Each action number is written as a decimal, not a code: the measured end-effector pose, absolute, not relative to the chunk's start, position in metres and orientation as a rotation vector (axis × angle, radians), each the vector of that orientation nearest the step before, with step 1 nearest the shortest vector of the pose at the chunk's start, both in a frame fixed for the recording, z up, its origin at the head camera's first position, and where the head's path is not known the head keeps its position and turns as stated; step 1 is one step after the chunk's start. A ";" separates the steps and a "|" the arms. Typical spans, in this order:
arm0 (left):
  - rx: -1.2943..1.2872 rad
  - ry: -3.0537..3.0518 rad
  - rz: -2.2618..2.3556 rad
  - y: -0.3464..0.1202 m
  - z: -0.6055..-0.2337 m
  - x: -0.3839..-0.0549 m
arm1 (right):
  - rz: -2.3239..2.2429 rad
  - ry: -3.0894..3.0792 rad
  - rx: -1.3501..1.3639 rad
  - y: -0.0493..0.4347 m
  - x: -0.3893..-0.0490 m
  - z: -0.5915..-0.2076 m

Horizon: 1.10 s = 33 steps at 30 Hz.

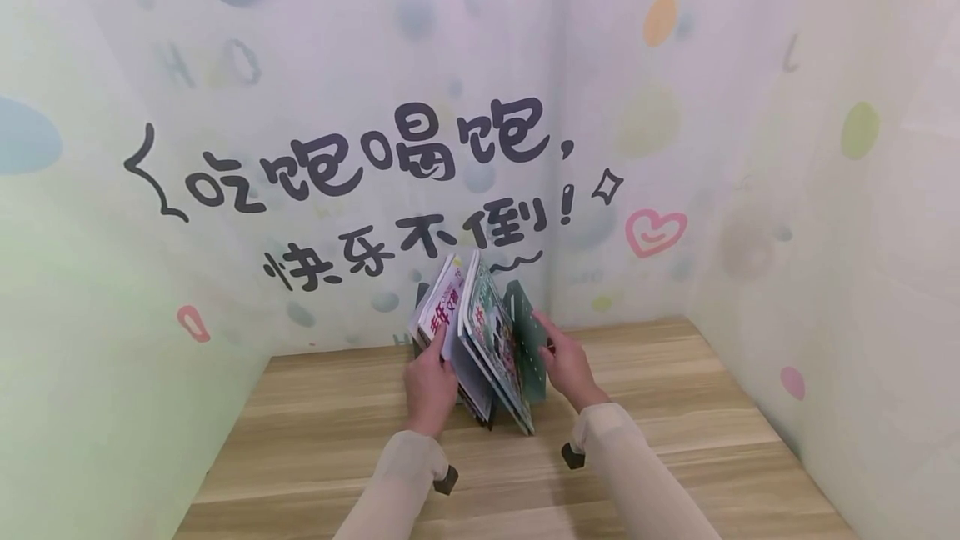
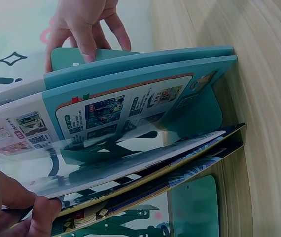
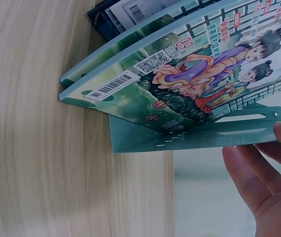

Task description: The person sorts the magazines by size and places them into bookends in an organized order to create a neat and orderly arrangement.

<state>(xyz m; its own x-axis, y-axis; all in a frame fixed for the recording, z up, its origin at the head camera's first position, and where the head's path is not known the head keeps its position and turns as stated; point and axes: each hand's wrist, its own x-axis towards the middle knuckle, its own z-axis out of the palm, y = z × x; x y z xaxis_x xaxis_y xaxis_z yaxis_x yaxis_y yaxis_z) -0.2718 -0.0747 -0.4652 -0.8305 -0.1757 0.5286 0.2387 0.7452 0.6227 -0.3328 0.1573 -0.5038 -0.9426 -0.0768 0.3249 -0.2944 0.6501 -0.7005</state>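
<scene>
A green metal bookend rack (image 1: 534, 352) stands on the table with magazines leaning in it in two groups. My left hand (image 1: 431, 390) grips the left magazines (image 1: 444, 307) by their near edges, thumb and fingers on either side in the left wrist view. The right magazines (image 1: 491, 336) slant apart from them, a wedge of space between the groups. On the right, my right hand (image 1: 570, 367) pinches the upper edge of the rack's side plate (image 3: 194, 140), with the thumb on the inner face and fingers outside. The right magazines' illustrated cover (image 3: 199, 74) faces that plate.
The wood-grain table (image 1: 637, 432) runs back to a printed fabric wall (image 1: 375, 40) close behind the rack. Fabric walls also flank both sides. A small black piece (image 1: 446, 480) sits at each sleeve cuff.
</scene>
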 end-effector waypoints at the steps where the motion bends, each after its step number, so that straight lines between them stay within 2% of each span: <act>1: -0.053 -2.365 -0.955 -0.074 -0.465 -0.272 | 1.175 -2.601 0.302 0.157 -0.333 -0.504; 24: 0.030 -2.430 -1.009 -0.075 -0.464 -0.273 | 1.153 -2.603 0.307 0.158 -0.331 -0.502; 33: 0.034 -2.403 -0.972 -0.076 -0.453 -0.265 | 1.147 -2.604 0.307 0.157 -0.330 -0.502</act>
<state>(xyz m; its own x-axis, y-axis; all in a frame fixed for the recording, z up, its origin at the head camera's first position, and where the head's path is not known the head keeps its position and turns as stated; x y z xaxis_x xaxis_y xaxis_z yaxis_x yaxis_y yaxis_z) -0.2646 -0.0761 -0.4533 -0.8525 -0.2181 0.4751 0.1736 0.7391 0.6508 -0.3298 0.1573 -0.5023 -0.9386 -0.0810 0.3355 -0.3022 0.6623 -0.6856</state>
